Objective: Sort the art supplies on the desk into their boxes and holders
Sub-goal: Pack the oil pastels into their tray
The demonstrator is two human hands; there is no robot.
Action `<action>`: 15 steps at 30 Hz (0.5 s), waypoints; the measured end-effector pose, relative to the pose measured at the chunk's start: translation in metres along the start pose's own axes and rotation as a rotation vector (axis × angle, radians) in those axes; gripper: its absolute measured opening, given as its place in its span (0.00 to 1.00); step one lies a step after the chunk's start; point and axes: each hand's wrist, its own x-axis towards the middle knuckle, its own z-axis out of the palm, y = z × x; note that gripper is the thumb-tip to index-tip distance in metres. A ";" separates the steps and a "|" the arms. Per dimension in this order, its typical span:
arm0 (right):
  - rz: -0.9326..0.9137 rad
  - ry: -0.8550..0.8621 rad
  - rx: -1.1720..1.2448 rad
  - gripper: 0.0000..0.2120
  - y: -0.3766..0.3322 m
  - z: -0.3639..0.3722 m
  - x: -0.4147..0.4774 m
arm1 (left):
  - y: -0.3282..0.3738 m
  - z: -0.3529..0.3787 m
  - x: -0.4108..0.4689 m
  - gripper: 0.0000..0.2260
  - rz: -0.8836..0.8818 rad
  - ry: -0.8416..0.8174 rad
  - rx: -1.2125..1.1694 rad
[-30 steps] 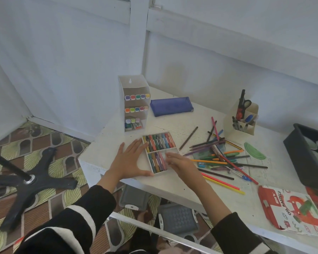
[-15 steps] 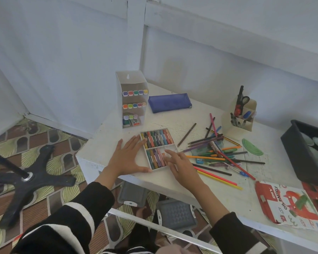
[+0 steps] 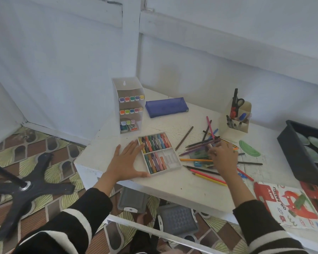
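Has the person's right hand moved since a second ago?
Yes. The right hand left the pastel tray and went rightward into the loose pencil pile.

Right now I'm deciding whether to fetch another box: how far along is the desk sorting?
Done: the marker rack holds markers and the pastel tray has its far row full. In hand: the left hand rests flat against the tray while the right hand reaches into the loose pencils; what it holds, I cannot tell. Left: the near row's empty slots, that pile and the protractor.
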 end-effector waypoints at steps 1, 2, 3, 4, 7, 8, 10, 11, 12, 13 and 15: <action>0.005 -0.034 -0.058 0.05 0.006 -0.004 0.003 | 0.000 0.000 0.000 0.56 0.002 0.003 -0.002; 0.002 -0.069 -0.099 0.05 0.010 -0.006 0.005 | 0.000 0.000 0.000 0.56 0.003 0.004 -0.002; -0.009 -0.102 -0.125 0.06 0.013 -0.007 0.007 | 0.000 0.000 0.000 0.56 0.002 0.005 -0.003; -0.026 -0.128 -0.141 0.07 0.016 -0.007 0.008 | 0.000 0.000 0.000 0.56 0.002 0.006 -0.005; -0.079 -0.152 -0.174 0.07 0.018 -0.006 0.012 | 0.001 -0.001 -0.001 0.56 0.001 0.007 -0.009; -0.091 -0.153 -0.179 0.07 0.018 -0.006 0.013 | 0.001 -0.001 -0.001 0.56 0.000 0.009 -0.015; -0.113 -0.167 -0.185 0.05 0.017 -0.007 0.015 | 0.000 0.000 -0.001 0.56 -0.004 0.006 -0.010; -0.128 -0.180 -0.194 0.05 0.017 -0.008 0.017 | 0.000 0.000 0.000 0.55 -0.007 -0.001 0.003; -0.149 -0.193 -0.207 0.06 0.017 -0.008 0.019 | 0.000 0.000 0.000 0.55 -0.009 -0.005 0.010; -0.176 -0.203 -0.225 0.06 0.017 -0.009 0.021 | 0.000 0.000 0.000 0.55 -0.010 -0.007 0.013; -0.222 -0.226 -0.271 0.07 0.019 -0.009 0.025 | -0.001 0.001 0.000 0.56 -0.010 -0.007 0.010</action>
